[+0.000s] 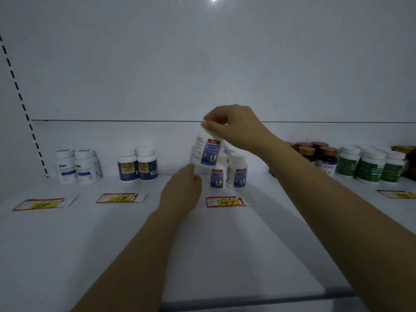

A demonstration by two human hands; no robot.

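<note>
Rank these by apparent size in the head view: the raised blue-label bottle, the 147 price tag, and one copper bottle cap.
1. raised blue-label bottle
2. 147 price tag; it lies flat and foreshortened, so this ranking is unsure
3. copper bottle cap, clearly the smallest

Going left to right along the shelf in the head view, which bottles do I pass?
Pale-label white bottles → navy-and-yellow bottles → lifted blue-label bottle in the right hand → brown-capped jars → green-label bottles.
</note>
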